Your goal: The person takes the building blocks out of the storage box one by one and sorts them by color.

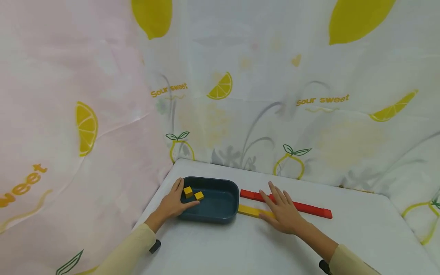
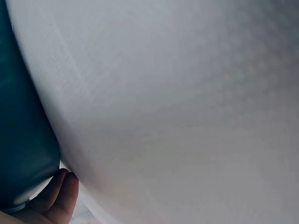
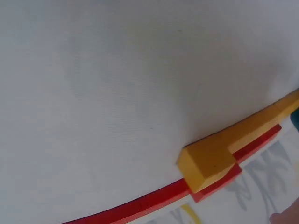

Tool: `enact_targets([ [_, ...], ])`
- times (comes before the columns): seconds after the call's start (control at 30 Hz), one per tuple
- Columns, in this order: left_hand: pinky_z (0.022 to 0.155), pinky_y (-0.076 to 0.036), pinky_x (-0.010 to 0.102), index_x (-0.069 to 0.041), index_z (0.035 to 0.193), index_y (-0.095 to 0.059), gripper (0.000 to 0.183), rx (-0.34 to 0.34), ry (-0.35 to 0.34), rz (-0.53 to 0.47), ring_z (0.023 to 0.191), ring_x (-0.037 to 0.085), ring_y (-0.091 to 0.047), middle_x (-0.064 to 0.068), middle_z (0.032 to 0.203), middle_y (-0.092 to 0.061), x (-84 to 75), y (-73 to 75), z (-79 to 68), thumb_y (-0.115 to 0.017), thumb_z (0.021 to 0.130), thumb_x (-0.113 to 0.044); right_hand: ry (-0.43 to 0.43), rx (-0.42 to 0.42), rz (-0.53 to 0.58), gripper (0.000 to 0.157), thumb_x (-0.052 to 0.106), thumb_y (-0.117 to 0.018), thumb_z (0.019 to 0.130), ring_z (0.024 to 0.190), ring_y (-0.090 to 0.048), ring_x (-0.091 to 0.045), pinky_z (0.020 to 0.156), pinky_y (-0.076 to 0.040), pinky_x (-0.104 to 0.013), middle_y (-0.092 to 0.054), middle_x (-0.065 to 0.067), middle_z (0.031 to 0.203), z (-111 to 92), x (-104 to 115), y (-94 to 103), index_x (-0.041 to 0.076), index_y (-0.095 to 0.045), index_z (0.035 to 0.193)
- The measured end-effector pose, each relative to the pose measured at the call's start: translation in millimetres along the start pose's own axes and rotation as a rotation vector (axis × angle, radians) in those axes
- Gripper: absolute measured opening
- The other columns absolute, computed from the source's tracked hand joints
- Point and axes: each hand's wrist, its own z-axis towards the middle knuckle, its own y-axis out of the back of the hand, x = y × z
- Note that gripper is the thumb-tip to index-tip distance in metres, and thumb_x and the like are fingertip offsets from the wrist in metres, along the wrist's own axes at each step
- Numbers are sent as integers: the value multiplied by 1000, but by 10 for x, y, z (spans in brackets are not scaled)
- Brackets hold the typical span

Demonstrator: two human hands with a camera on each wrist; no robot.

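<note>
My left hand (image 1: 173, 202) holds a dark blue rectangular dish (image 1: 220, 219) at its left end. Its fingers lie along the outer left side, and the thumb reaches over the rim. The left wrist view shows fingertips (image 2: 65, 196) beside the wall of the dish. Inside, near the left end, sit two yellow cubes (image 1: 199, 196). To the right, my right hand (image 1: 283, 214) hovers with spread fingers over a row of yellow blocks (image 1: 248, 211), covering part of it. In the right wrist view, a yellow block (image 3: 208, 163) stands taller at the row's end.
A row of red blocks (image 1: 311, 209) runs behind the yellow row, slanting toward the right. The white tabletop (image 1: 220, 252) meets a lemon-print cloth (image 1: 247, 126) at the back, with more cloth at the left side.
</note>
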Motion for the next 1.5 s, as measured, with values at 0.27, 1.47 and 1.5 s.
enact_targets([
  [0.27,104,-43,57,-6,159,-6,128,-2,-14,2,139,41,-41,15,167,-5,-63,35,45,-63,73,-80,90,11,57,81,52,-62,92,151,-17,-36,117,-22,-64,1,-10,168,236,293,25,23,-25,158],
  [1.47,106,-42,58,-3,159,-8,124,-19,7,37,141,42,-38,17,166,-8,-35,-12,29,-61,76,-79,141,6,183,79,52,-57,96,144,-34,-36,112,-37,-55,-16,-21,164,1319,1437,-569,10,-27,156],
  [1.5,106,-41,59,-4,159,-9,123,-26,9,32,141,42,-38,17,166,-8,-34,-13,29,-61,76,-78,140,-13,183,80,52,-59,95,144,-35,-36,111,-38,-55,-17,-21,163,1354,1455,-602,10,-28,155],
])
